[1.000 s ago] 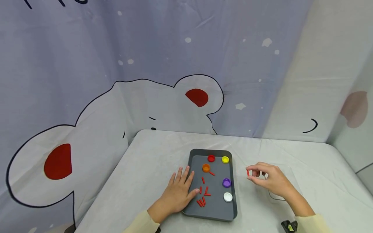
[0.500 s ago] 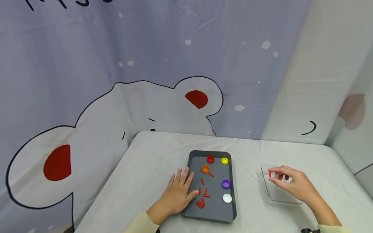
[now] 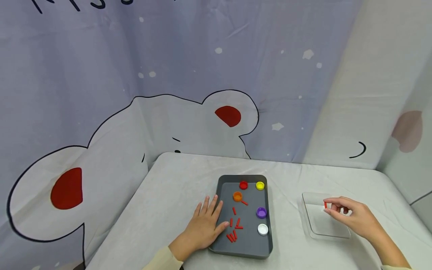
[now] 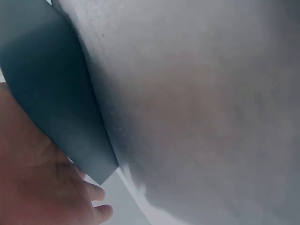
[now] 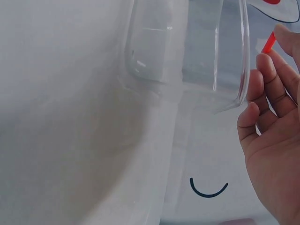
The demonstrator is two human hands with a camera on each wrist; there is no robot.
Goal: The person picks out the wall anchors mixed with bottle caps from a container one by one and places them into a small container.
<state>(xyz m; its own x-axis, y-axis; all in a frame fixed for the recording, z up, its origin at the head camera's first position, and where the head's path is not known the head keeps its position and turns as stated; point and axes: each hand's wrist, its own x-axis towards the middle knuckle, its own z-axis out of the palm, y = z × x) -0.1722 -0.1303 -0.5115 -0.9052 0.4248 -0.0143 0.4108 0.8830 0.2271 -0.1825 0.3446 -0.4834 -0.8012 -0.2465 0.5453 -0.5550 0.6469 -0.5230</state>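
Observation:
My right hand (image 3: 354,217) pinches a small red stick (image 3: 325,204) between thumb and index finger, above a clear plastic box (image 3: 325,227). The right wrist view shows the stick (image 5: 268,43) at the fingertips, beside the box wall (image 5: 245,51). My left hand (image 3: 202,228) rests with spread, straight fingers on the left edge of a dark grey tray (image 3: 248,245). Several more red sticks (image 3: 234,210) lie scattered on the tray's left half; one touches the orange cap. In the left wrist view the hand (image 4: 37,173) lies against the tray's outer wall (image 4: 56,89).
On the tray stand small round caps: red (image 3: 243,185), yellow (image 3: 260,185), orange (image 3: 237,196), purple (image 3: 261,213) and white (image 3: 263,229). A white cloth (image 3: 182,180) covers the table. Behind it hangs a printed curtain (image 3: 182,48).
My right hand has carried the red stick rightward from beside the tray to over the clear box. The left hand and the sticks on the tray have stayed in place.

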